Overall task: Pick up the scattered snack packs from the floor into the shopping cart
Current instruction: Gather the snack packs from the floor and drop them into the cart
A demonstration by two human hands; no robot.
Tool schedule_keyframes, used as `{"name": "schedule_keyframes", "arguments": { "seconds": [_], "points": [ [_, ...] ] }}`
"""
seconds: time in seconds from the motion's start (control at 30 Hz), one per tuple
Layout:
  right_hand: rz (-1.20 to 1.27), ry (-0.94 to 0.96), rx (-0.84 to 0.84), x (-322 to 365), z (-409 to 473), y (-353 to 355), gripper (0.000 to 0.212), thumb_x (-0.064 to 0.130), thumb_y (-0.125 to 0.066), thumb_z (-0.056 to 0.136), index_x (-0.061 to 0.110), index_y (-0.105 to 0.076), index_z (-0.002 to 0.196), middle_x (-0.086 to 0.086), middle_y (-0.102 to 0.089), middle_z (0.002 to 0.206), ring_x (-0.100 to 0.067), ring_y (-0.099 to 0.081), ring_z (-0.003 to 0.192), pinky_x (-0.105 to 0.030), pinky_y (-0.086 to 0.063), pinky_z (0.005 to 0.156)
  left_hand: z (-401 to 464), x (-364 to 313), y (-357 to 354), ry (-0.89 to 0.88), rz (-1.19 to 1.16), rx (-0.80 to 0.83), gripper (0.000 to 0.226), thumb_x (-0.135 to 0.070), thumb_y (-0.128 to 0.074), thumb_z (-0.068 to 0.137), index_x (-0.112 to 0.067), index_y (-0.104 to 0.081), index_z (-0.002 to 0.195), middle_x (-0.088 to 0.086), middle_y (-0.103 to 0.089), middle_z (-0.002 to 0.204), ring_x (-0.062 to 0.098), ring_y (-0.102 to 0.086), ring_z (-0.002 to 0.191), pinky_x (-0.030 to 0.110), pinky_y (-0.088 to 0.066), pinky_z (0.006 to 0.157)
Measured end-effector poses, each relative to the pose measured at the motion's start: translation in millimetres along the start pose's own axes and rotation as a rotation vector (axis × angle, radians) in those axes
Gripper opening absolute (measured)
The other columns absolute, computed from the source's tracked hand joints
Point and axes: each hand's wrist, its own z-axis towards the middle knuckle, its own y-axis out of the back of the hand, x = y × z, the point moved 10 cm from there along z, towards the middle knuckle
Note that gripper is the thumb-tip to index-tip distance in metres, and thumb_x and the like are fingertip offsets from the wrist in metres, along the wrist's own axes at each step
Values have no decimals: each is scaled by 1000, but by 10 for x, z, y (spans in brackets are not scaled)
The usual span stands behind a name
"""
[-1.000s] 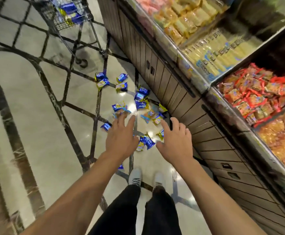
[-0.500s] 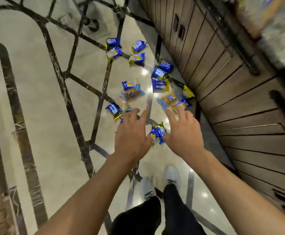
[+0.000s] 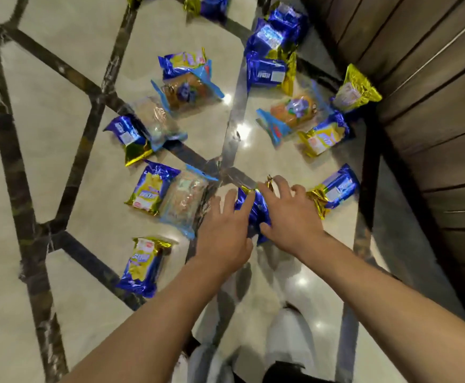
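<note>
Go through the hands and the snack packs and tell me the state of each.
Left hand: fingers straight, touching the blue pack.
Right hand: fingers spread over the blue pack.
Blue pack: on the floor, between both hands.
Other snack packs: lying scattered on the floor.

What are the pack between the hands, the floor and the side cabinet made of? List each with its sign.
Blue pack: thin metallised plastic film, seemingly; crinkled, glinting gold end.
Floor: polished stone or tile, probably; sharp light reflections, dark veined inlay strips.
Cabinet: wood or wood-look panels; brown, matte, grooved.
</note>
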Motion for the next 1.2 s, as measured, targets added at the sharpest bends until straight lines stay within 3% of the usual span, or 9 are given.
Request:
{"name": "schedule_keyframes", "arguments": {
  "seconds": [0.1,0.23,0.4,0.6,0.73,1.0,1.2],
  "points": [
    [4,0,51,-26,257,-324,97,44,-69,82,32,-4,154,-4,0,161,-43,-29,134,-54,-39,103,284,43,-418,-43,105,67,94,-47,-63,80,-25,-12,155,13,-15,159,40,-31,133,47,-37,107],
    [-11,0,81,-21,390,-679,102,43,-69,84,31,3,154,-6,10,162,-40,-32,131,-51,-46,93,420,91,-752,-22,86,69,88,-46,-63,86,-28,-6,151,9,-8,160,37,-40,125,45,-45,97],
    [65,-4,-5,13,452,-818,93,32,-71,82,27,-8,151,-7,4,161,-38,-39,123,-45,-55,83,429,148,-818,69,-1,-22,75,-32,-66,84,-26,-16,140,9,-21,156,33,-54,108,42,-48,81],
    [10,-37,-76,12,520,-773,83,21,-68,85,27,-13,147,-9,-10,157,-35,-41,121,-40,-49,72,478,188,-784,112,-47,5,66,-32,-60,92,-26,-21,145,8,-11,158,31,-48,119,41,-43,91],
    [3,-31,-80,9,534,-758,83,14,-67,87,29,-12,147,-11,-11,155,-35,-41,120,-42,-50,76,483,219,-692,106,-94,-25,64,-29,-64,90,-28,-26,142,9,-13,156,32,-49,120,43,-46,90],
    [131,-50,-220,-68,516,-381,74,17,-72,83,26,-28,141,-10,-21,147,-34,-46,113,-45,-53,75,586,387,-325,196,-173,-89,54,-28,-60,91,-21,-28,134,8,-14,153,34,-52,114,45,-51,86],
    [302,-62,-322,-105,285,501,69,20,-63,89,33,-27,146,-3,-19,152,-32,-42,120,-44,-53,78,597,198,468,121,-183,-220,53,-34,-59,93,-20,-31,135,3,-24,147,32,-55,107,46,-54,78]
  ]
}}
